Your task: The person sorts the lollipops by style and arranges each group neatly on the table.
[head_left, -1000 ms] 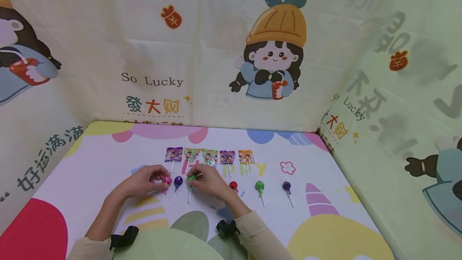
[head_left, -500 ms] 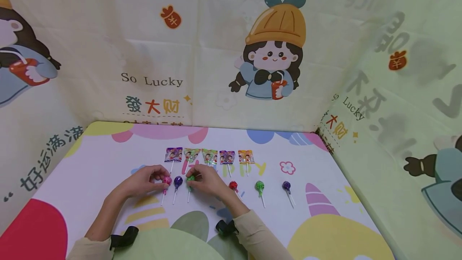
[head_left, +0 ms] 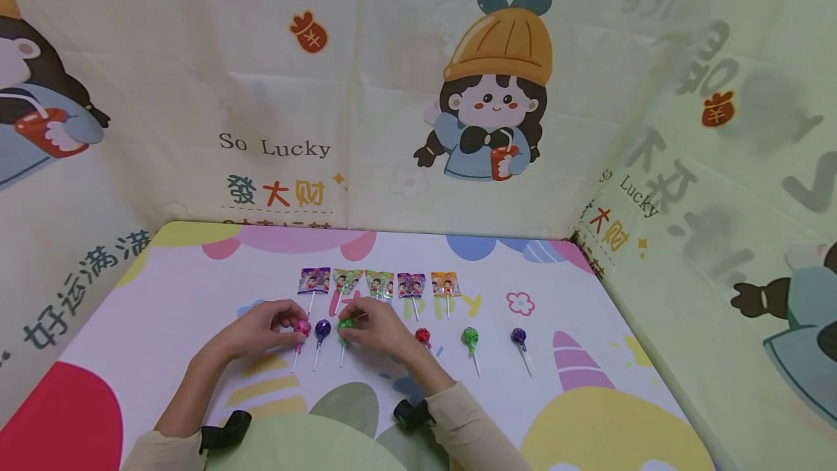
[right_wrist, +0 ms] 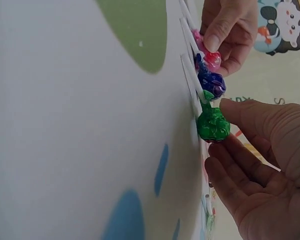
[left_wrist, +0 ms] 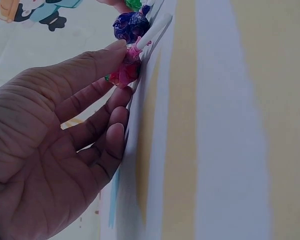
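My left hand (head_left: 260, 330) pinches the round head of a pink-wrapped lollipop (left_wrist: 126, 71) between thumb and fingers. Its white stick points toward me, on the table. To the right, my right hand (head_left: 378, 328) holds a green-wrapped lollipop (right_wrist: 213, 124) by the head, thumb on one side and fingertips on the other. A dark purple lollipop (head_left: 322, 329) lies between the two, touched by neither hand as far as I see. The three sit side by side in a row, sticks toward me.
Farther right lie a red lollipop (head_left: 423, 336), another green lollipop (head_left: 471, 338) and another purple lollipop (head_left: 519, 337), spaced apart. Behind the hands runs a row of several flat-packed lollipops, including an orange one (head_left: 446, 283). Printed cloth walls (head_left: 386, 107) enclose the table (head_left: 458, 413).
Both hands keep their hold on the pink and green lollipops, with hardly any movement. The green lollipop has shifted very slightly left. Everything else on the table stays put.
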### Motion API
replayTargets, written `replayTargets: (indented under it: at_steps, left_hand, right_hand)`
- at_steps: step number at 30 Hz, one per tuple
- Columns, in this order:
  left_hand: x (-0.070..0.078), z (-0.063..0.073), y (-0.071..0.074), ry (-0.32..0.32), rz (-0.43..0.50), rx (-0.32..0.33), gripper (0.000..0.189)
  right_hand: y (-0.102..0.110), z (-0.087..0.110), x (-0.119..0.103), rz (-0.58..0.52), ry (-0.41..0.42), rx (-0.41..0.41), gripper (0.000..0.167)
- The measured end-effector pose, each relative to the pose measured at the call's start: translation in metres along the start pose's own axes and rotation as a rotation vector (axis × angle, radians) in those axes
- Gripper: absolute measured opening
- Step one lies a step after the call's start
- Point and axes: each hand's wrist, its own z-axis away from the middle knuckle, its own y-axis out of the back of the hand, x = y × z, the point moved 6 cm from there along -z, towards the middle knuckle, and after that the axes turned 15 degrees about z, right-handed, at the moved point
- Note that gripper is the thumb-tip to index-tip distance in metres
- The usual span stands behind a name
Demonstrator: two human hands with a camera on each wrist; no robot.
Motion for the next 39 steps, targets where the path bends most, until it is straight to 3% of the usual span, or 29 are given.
replayTargets:
  at_steps: [10, 21, 39]
  left_hand:
    - [-0.003, -0.001, 0.000, 0.024, -0.015, 0.014, 0.030]
    - [-0.002, 0.000, -0.002, -0.026, 0.002, -0.008, 0.029]
    - [-0.005, -0.001, -0.002, -0.050, -0.018, -0.017, 0.027]
  right_hand:
    - [0.012, 0.010, 0.002, 0.011, 0.025, 0.061, 0.022]
    - [0.022, 0.027, 0.001, 0.013, 0.049, 0.067, 0.021]
    - [0.046, 0.055, 0.008, 0.039, 0.073, 0.115, 0.022]
